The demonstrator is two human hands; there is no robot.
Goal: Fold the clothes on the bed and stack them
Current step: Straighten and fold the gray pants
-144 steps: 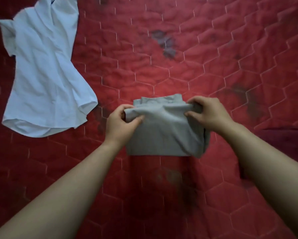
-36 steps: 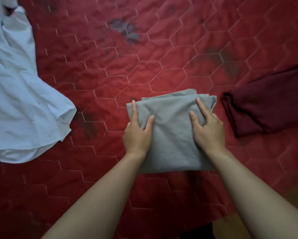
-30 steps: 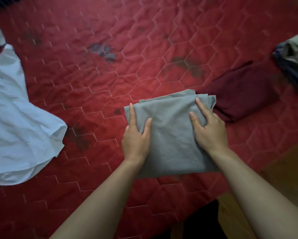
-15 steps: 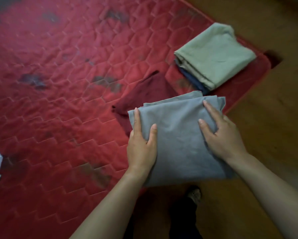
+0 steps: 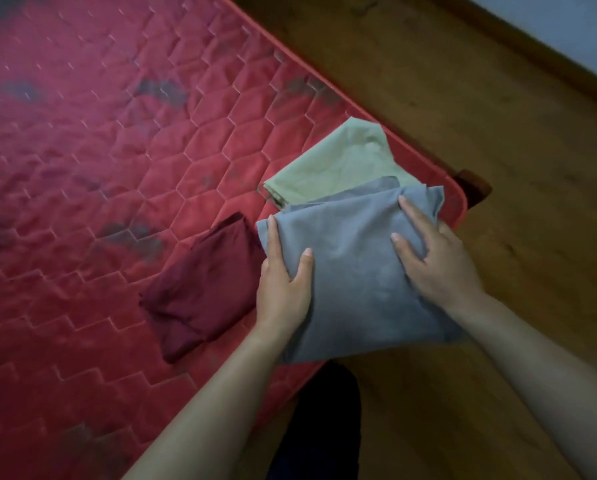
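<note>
A folded grey garment [image 5: 354, 275] is held up between both hands near the bed's right corner. My left hand [image 5: 283, 289] grips its left edge, thumb and forefinger on top. My right hand [image 5: 435, 261] grips its right side the same way, with the other fingers under the cloth. The grey garment overlaps the near part of a folded pale green garment [image 5: 335, 164] that lies at the corner of the red quilted bed [image 5: 117, 161]. A folded maroon garment [image 5: 203, 292] lies on the bed just left of my left hand.
The bed's edge runs diagonally from top centre to the bottom. A brown wooden floor [image 5: 498, 140] lies beyond it on the right. A dark trouser leg [image 5: 324, 427] stands at the bed's edge below the grey garment.
Both hands lifted the folded grey garment off the bed and carried it right, past the maroon garment, to above the green one. The white shirt has left the view.
</note>
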